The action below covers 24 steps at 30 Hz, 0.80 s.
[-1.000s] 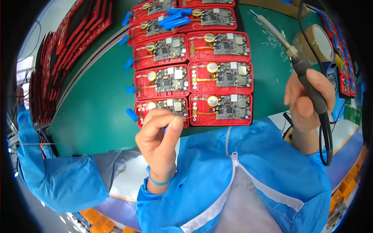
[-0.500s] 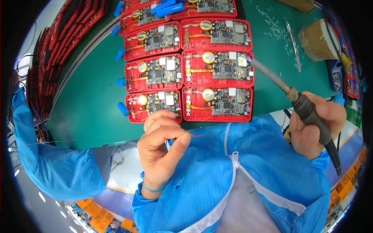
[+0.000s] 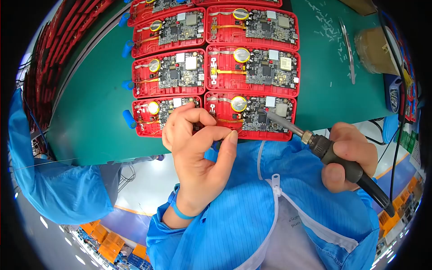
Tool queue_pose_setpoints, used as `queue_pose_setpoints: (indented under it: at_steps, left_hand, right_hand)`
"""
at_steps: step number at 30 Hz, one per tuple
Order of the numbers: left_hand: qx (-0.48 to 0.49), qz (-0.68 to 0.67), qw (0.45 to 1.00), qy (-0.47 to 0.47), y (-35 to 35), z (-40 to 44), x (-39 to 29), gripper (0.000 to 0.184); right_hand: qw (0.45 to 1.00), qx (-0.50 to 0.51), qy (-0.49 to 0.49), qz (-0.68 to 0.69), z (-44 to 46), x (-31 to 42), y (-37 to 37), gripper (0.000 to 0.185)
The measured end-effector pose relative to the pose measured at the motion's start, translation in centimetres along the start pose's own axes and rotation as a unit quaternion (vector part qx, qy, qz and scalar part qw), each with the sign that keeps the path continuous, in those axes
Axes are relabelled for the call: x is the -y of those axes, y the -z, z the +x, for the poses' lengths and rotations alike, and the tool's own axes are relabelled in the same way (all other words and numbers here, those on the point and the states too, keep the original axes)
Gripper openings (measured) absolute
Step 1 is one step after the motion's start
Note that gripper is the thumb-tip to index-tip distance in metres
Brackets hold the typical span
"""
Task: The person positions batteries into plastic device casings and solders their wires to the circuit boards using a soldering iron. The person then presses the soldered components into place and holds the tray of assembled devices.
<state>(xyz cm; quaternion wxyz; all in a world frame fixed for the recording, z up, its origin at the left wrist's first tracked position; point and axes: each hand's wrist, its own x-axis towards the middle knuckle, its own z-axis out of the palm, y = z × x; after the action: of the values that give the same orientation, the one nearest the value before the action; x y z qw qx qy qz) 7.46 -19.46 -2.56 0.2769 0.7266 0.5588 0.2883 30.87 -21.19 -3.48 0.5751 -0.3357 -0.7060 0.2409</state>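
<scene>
A: Starting with the right hand (image 3: 353, 155): seeing anything in it?

B: Gripping a soldering iron (image 3: 321, 146) by its dark handle, with fingers wrapped around it. Pointing its metal tip leftward, over the circuit board (image 3: 252, 119) in the nearest red case (image 3: 270, 135) of the right-hand column. Can't tell touching from hovering.

A: And with the left hand (image 3: 200, 153)?

B: Pinching thumb and forefinger together at the near side of that same case, by its near-left corner. Curling the other fingers loosely, partly covering the nearest case of the left-hand column (image 3: 139, 111).

A: Holding something in that pinch?

B: Can't tell; too fine to make out between the fingertips.

A: Where to look for the soldering iron's case on the bench (image 3: 94, 112)?

B: At the near edge, around the middle, closing a column of similar ones running toward the far edge. Look inside for a round coin cell (image 3: 239, 104), left of the board.

A: And around the columns?

B: Toward the far-right corner, see tweezers (image 3: 348, 51) beside scattered pale slivers (image 3: 330, 31), then a brown roll (image 3: 373, 49) nearer the right edge. Left of the columns, find blue cylinders (image 3: 129, 119). By the near-left corner, notice another person's blue sleeve (image 3: 67, 193).
</scene>
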Motion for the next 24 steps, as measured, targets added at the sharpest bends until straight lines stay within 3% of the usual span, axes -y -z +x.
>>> queue_pose_setpoints:
  at_steps: [24]
  left_hand:
    - [-0.015, 0.031, 0.999, 0.017, -0.3, 0.5, -0.1, 0.008]
  right_hand:
    - [0.998, 0.035, -0.050, -0.011, 0.7, -0.1, -1.5, 0.036]
